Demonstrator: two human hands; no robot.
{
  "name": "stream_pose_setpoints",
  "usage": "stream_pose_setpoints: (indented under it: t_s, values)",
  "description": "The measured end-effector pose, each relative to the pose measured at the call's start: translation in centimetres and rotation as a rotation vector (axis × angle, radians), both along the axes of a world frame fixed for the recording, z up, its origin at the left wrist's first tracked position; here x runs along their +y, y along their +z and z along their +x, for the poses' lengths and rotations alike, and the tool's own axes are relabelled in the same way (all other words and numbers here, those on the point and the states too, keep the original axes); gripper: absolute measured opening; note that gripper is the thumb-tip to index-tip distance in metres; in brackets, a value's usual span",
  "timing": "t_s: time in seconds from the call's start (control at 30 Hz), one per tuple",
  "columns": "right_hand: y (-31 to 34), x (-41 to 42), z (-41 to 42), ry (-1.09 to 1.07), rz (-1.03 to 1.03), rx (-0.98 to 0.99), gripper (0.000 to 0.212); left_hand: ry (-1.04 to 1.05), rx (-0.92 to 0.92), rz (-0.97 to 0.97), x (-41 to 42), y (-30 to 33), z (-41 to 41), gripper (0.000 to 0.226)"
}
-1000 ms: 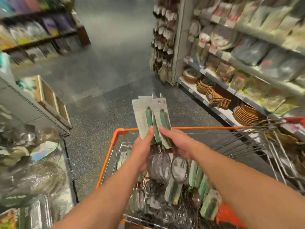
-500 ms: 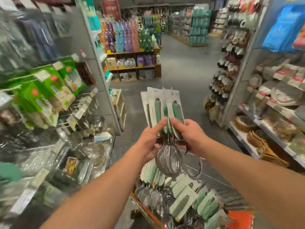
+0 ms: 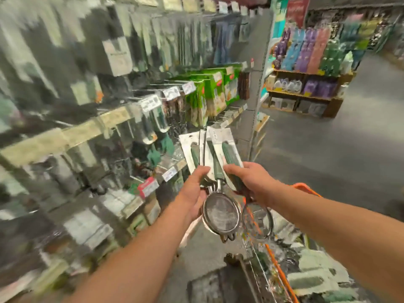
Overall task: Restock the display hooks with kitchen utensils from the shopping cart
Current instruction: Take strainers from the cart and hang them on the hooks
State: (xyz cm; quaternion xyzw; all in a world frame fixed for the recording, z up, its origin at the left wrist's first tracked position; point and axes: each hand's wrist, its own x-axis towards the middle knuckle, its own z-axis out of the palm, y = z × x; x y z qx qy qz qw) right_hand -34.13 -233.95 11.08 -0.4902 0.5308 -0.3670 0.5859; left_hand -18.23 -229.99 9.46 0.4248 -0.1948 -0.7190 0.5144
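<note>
I hold a fanned bunch of mesh strainers (image 3: 219, 213) with green handles on white backing cards (image 3: 215, 147), raised in front of me. My left hand (image 3: 193, 194) grips the bunch from the left at the handles. My right hand (image 3: 251, 179) grips it from the right, around the rightmost green handle. A second strainer bowl (image 3: 259, 221) hangs below my right hand. The orange shopping cart (image 3: 306, 188) is at the lower right with more green-handled utensils (image 3: 314, 278) in it. The display hooks (image 3: 227, 115) with price tags stick out of the shelving at left, blurred.
The left shelving carries hanging packaged goods and green boxes (image 3: 215, 92), all motion-blurred. A wooden end display (image 3: 306, 95) with coloured bottles stands at the back right. Grey aisle floor (image 3: 328, 149) lies open to the right.
My view has swung left from the cart toward the hook shelving. Both hands have lifted the strainer bunch out of the cart and carried it up toward the shelves.
</note>
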Motion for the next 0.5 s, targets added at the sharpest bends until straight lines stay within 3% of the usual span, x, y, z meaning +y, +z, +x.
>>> stream_pose_setpoints:
  t_s: [0.13,0.3,0.37,0.47,0.5]
  values:
    - [0.7,3.2,8.9,0.179,-0.015,0.016,0.028,0.178,-0.065,-0.021,5.6,0.3,8.2,0.056]
    - [1.4,9.9,18.6,0.4,-0.007,-0.044,0.024,0.385,-0.15,-0.028,14.2,0.9,17.8,0.084]
    - [1.6,12.4,22.1,0.501,-0.011,-0.058,0.023,0.485,-0.177,-0.027,17.9,1.2,20.7,0.075]
    - [1.8,15.7,26.6,0.617,-0.073,-0.046,0.028,0.546,-0.199,-0.014,22.9,1.5,23.9,0.04]
    - [1.9,16.7,28.1,0.644,-0.103,-0.04,0.031,0.587,-0.201,-0.006,24.5,1.7,25.0,0.041]
